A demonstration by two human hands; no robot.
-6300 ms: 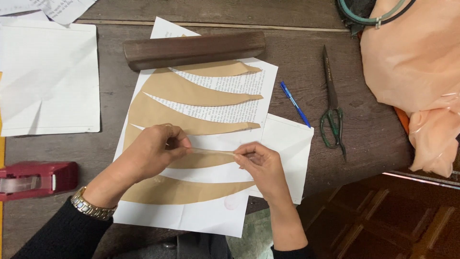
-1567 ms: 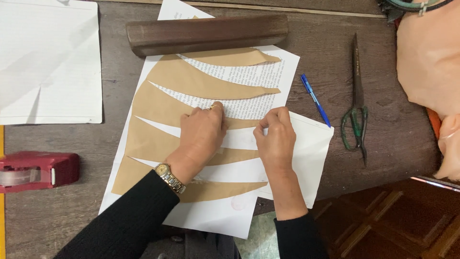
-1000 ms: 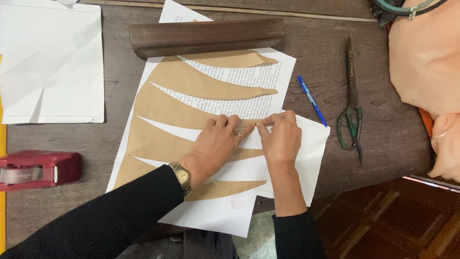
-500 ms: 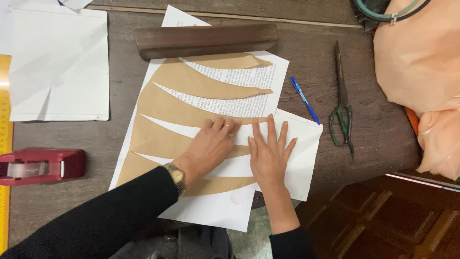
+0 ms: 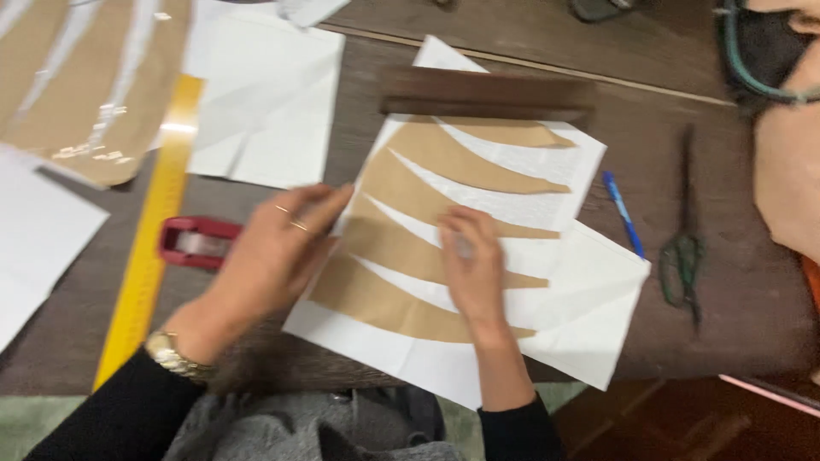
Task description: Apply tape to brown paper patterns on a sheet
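Note:
Several curved brown paper strips (image 5: 444, 166) fan out across white sheets of paper (image 5: 589, 299) on a dark wooden table. My right hand (image 5: 471, 265) lies flat on the middle strips, fingers together, holding nothing. My left hand (image 5: 278, 252) hovers open at the sheets' left edge, between the strips and a red tape dispenser (image 5: 196, 242). The left wrist wears a gold watch and a finger carries a ring. The whole view is motion-blurred.
A dark wooden bar (image 5: 487, 92) weighs down the top of the sheets. A yellow ruler (image 5: 149, 248) runs down the left, with white paper (image 5: 265, 102) and another brown pattern piece (image 5: 85, 77) beyond. A blue pen (image 5: 623, 213), scissors (image 5: 683, 239) and peach fabric (image 5: 790, 162) lie to the right.
My left hand has come off the brown strips and swung left toward the red tape dispenser. My right hand stays pressed on the strips. The camera has shifted left.

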